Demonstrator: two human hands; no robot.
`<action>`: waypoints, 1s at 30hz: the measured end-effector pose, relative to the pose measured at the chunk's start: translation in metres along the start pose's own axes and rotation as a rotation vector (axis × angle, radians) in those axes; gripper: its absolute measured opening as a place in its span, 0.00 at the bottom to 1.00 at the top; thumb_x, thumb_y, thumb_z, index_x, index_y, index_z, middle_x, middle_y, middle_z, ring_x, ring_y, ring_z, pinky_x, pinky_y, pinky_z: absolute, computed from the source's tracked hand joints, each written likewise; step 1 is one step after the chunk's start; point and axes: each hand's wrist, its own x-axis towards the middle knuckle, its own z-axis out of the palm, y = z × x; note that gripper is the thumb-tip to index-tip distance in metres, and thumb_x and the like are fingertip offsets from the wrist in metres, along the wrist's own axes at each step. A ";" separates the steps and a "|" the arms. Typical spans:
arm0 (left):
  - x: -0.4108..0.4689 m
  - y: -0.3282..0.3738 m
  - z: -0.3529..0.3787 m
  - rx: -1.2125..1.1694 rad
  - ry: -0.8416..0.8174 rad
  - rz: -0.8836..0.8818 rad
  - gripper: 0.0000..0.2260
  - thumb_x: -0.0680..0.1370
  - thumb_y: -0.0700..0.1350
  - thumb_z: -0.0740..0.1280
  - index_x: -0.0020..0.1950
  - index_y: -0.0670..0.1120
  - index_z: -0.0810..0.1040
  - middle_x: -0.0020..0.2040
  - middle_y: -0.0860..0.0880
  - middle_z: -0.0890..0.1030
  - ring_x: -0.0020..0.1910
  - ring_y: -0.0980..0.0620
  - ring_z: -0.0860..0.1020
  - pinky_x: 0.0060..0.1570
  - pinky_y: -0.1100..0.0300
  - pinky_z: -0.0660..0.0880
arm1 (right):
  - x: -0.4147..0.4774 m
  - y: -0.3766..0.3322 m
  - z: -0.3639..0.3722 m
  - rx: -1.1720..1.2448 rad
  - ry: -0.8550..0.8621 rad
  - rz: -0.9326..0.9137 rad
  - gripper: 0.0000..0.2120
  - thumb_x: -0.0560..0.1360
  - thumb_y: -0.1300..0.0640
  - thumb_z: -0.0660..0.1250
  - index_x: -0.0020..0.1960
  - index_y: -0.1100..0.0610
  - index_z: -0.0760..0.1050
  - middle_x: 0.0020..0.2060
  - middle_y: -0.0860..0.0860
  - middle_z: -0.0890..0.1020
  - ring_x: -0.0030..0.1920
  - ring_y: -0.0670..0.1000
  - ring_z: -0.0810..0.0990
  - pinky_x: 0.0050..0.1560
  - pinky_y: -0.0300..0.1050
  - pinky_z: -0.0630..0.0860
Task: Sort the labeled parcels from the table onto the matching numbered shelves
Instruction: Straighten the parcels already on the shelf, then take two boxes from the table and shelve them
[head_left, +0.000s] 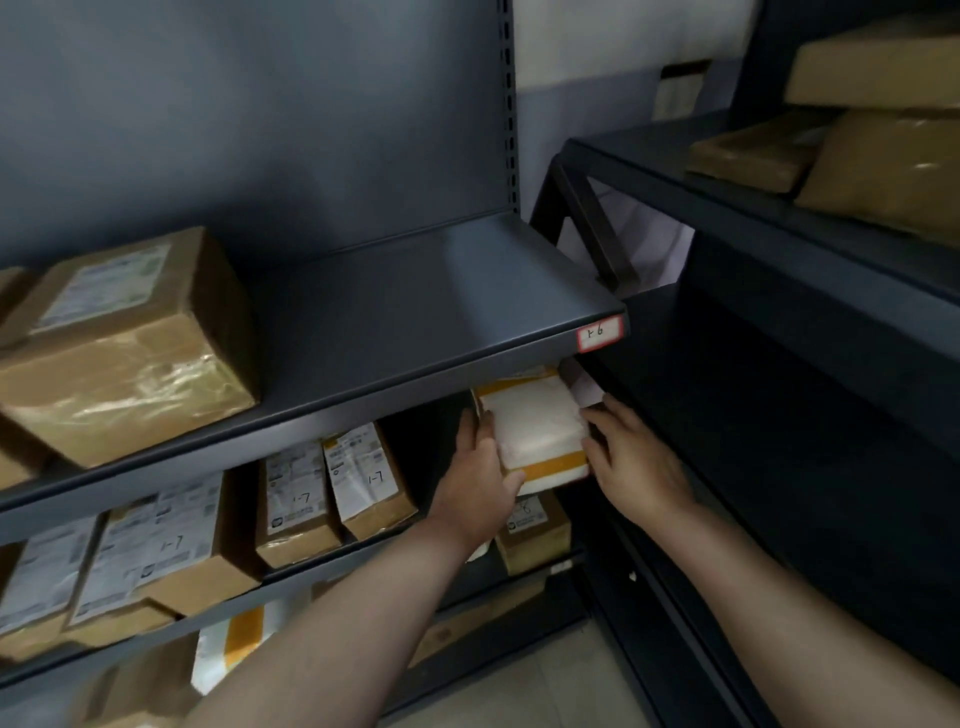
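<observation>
Fingers (485, 421) of the left hand (480, 478) lie flat along the left edge of a white parcel (535, 423) banded in orange, thumb hooked under its near corner; the right hand (631, 462) presses its fingers against the parcel's right edge, so the parcel is clamped between both hands. The parcel sits at about 4 o'clock in the view, partly tucked under the front lip of the upper grey shelf (415, 291), at the right end of the lower shelf (332, 569), tilted with its near end raised. Whether its underside touches the shelf cannot be told, as the hands and shadow cover it. A red-bordered tag (600, 332) on the upper shelf's front edge, at 1 o'clock from the parcel, carries handwritten marks that are not clearly legible. A large taped cardboard box (124, 348) with a printed label rests on the upper shelf at 9 o'clock. On the lower shelf, at 8 o'clock from the parcel, stand several brown boxes (332, 493) with white labels, some hand-marked "L-1". A further small brown box (532, 530) sits just below the left wrist. A second rack (779, 218) at 2 o'clock holds brown parcels (883, 130) stacked on its top level.
</observation>
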 end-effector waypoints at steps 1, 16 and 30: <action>-0.006 -0.001 -0.002 -0.002 0.003 0.017 0.37 0.78 0.51 0.67 0.80 0.49 0.48 0.80 0.47 0.44 0.76 0.46 0.58 0.69 0.54 0.63 | -0.010 -0.003 0.000 -0.006 0.015 0.018 0.19 0.81 0.52 0.58 0.71 0.52 0.69 0.74 0.51 0.63 0.68 0.55 0.69 0.62 0.51 0.72; -0.128 -0.003 -0.027 0.240 -0.368 0.474 0.23 0.80 0.50 0.64 0.74 0.48 0.66 0.75 0.47 0.64 0.73 0.48 0.65 0.71 0.52 0.64 | -0.227 -0.087 0.032 -0.217 0.045 0.425 0.19 0.81 0.47 0.56 0.71 0.45 0.66 0.73 0.46 0.65 0.70 0.50 0.66 0.66 0.51 0.67; -0.312 0.058 0.042 0.475 -0.880 0.914 0.16 0.79 0.52 0.64 0.67 0.52 0.75 0.65 0.49 0.75 0.62 0.48 0.75 0.59 0.56 0.72 | -0.502 -0.117 0.018 -0.358 0.054 0.954 0.19 0.81 0.46 0.54 0.70 0.48 0.69 0.68 0.49 0.71 0.67 0.53 0.68 0.64 0.51 0.67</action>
